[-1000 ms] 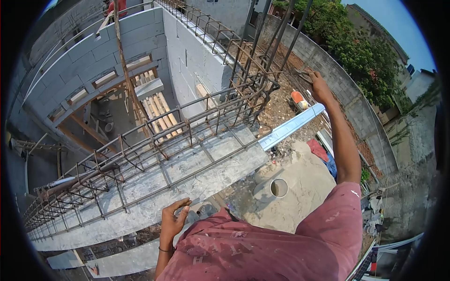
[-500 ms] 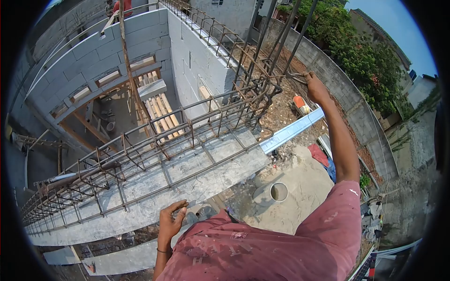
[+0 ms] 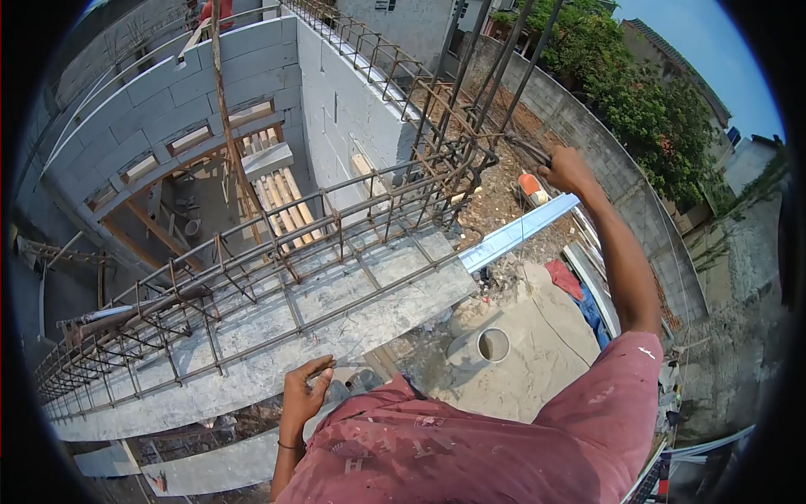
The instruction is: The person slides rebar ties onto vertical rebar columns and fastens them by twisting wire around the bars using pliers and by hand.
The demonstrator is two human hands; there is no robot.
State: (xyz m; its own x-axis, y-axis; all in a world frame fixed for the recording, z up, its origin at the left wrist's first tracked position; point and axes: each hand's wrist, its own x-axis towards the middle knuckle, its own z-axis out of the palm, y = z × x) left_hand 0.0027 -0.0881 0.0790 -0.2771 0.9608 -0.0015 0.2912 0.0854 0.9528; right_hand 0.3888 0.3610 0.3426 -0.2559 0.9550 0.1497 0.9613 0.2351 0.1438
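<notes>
My right hand (image 3: pixel 568 172) is stretched out at the far right, fingers wrapped round the handles of what look like pincers (image 3: pixel 531 151). The tool's head points toward the bent rebar at the corner column (image 3: pixel 470 139); I cannot tell whether it touches. Low in the middle, my left hand (image 3: pixel 304 396) hovers near the edge of the grey formwork board (image 3: pixel 369 323), thumb apart from the fingers, with nothing seen in it. A long rebar cage (image 3: pixel 340 227) lies along that board and meets the upright bars at the corner.
A light-blue metal channel (image 3: pixel 520 231) juts out past the board's end. Far below are a sand pile (image 3: pixel 550 336), a round pipe (image 3: pixel 493 344) and an orange object (image 3: pixel 531 186). A light block wall (image 3: pixel 357 118) and a wooden pole (image 3: pixel 225 101) rise beyond the cage.
My right hand and the pincers have shifted slightly, the hand a little lower and the tool more in line with the corner bars. My left hand stays nearly where it was.
</notes>
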